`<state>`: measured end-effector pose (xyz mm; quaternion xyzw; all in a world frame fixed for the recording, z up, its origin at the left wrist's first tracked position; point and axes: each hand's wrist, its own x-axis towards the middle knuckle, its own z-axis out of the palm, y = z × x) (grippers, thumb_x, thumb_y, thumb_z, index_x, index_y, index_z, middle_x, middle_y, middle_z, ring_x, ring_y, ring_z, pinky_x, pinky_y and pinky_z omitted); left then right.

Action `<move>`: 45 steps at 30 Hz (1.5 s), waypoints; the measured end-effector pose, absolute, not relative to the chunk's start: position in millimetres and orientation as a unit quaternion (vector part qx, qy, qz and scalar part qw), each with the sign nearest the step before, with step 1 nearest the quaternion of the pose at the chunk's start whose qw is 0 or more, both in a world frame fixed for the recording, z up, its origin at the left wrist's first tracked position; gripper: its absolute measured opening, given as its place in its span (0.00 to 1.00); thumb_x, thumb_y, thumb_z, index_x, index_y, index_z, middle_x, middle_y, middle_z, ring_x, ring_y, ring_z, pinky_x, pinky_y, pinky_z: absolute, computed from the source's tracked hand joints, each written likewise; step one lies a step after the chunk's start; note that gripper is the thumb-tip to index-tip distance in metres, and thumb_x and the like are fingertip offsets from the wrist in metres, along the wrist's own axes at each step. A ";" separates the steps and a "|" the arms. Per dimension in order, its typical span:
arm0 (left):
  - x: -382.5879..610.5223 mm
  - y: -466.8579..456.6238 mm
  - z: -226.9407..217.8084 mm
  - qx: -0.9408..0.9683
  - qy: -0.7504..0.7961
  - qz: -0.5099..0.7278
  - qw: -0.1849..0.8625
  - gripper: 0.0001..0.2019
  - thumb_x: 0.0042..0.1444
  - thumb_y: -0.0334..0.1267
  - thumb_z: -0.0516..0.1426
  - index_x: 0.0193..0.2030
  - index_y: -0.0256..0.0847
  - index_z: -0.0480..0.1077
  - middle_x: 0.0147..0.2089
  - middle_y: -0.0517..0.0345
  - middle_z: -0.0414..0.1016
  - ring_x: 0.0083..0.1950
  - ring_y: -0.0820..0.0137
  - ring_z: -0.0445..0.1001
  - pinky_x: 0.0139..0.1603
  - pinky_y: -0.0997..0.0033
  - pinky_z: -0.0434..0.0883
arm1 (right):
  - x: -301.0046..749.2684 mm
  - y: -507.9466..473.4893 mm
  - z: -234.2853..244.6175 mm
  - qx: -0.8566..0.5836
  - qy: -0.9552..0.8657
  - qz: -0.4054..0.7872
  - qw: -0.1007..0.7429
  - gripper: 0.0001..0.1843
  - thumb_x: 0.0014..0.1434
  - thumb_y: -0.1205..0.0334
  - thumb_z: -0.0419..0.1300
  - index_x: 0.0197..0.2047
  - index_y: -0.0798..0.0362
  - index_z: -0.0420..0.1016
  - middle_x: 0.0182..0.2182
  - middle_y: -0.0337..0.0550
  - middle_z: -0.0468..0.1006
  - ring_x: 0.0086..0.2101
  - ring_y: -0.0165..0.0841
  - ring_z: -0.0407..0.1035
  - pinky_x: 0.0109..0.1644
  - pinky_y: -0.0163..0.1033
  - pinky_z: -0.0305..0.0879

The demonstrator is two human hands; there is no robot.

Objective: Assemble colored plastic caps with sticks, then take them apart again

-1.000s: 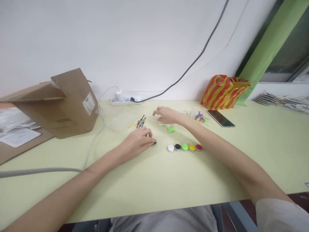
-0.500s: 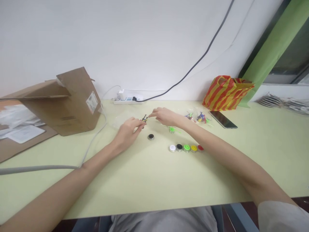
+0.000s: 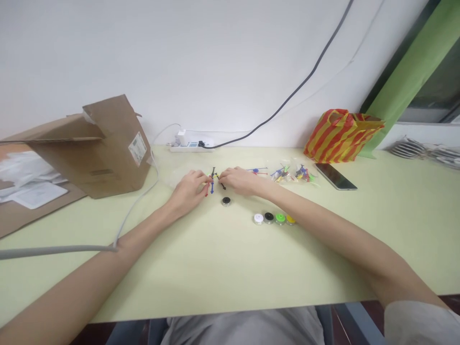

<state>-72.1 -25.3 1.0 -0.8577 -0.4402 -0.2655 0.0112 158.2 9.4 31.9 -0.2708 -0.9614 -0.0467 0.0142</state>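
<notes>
My left hand (image 3: 191,189) is closed, its fingertips pinching small coloured plastic sticks (image 3: 212,187), red and blue ones among them. Opposite it, my right hand (image 3: 239,181) is closed with its fingertips at a thin black plastic stick (image 3: 223,185). Black and yellow pieces show between the two hands. A round black-topped disc (image 3: 226,201) with a clear base sits on the table just in front of them. Nearer to me, a row holds a white disc (image 3: 258,219), a black disc (image 3: 269,217), a green disc (image 3: 280,218) and a yellow disc (image 3: 290,220), partly covered by my right forearm.
Clear bags of coloured sticks (image 3: 283,173) lie behind my right arm, near a phone (image 3: 336,176) and a striped bag (image 3: 341,136). A cardboard box (image 3: 108,158) stands left. A power strip (image 3: 192,147) lies by the wall; a grey cable (image 3: 57,250) crosses my left forearm.
My right hand has come down slightly, its fingers now at a black stick. The sticks between my hands are more spread out. My forearm now hides the red disc and the separate green one.
</notes>
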 end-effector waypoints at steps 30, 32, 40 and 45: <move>-33.3 -70.6 22.0 -0.839 -0.437 -0.319 0.055 0.12 0.70 0.44 0.52 0.44 0.41 0.75 0.38 0.52 0.76 0.44 0.59 0.72 0.48 0.60 0.67 | 164.4 -32.2 107.4 -0.291 -0.921 0.151 0.209 0.08 0.57 0.80 0.61 0.33 0.58 0.75 0.31 0.40 0.78 0.33 0.29 0.69 0.36 0.34 0.59; -33.7 -72.8 24.2 -0.823 -0.452 -0.344 0.024 0.14 0.70 0.42 0.51 0.36 0.41 0.74 0.33 0.54 0.74 0.38 0.62 0.71 0.43 0.63 0.66 | 164.3 -35.2 109.9 -0.282 -0.922 0.158 0.215 0.07 0.59 0.78 0.61 0.35 0.58 0.76 0.33 0.41 0.79 0.34 0.29 0.70 0.38 0.34 0.61; -37.2 -79.7 36.2 -0.761 -0.472 -0.429 -0.120 0.12 0.68 0.44 0.52 0.38 0.43 0.73 0.27 0.63 0.69 0.28 0.72 0.64 0.32 0.71 0.61 | 185.1 -43.7 136.4 -0.262 -0.927 0.167 0.212 0.13 0.70 0.63 0.57 0.51 0.58 0.79 0.43 0.48 0.82 0.42 0.34 0.73 0.47 0.39 0.67; -33.3 -82.3 40.0 -0.759 -0.472 -0.407 -0.191 0.17 0.67 0.47 0.53 0.31 0.41 0.70 0.26 0.63 0.64 0.26 0.74 0.57 0.28 0.71 0.56 | 172.3 -37.7 118.4 -0.274 -0.944 0.149 0.104 0.11 0.66 0.71 0.55 0.37 0.58 0.78 0.28 0.41 0.77 0.27 0.27 0.64 0.32 0.35 0.58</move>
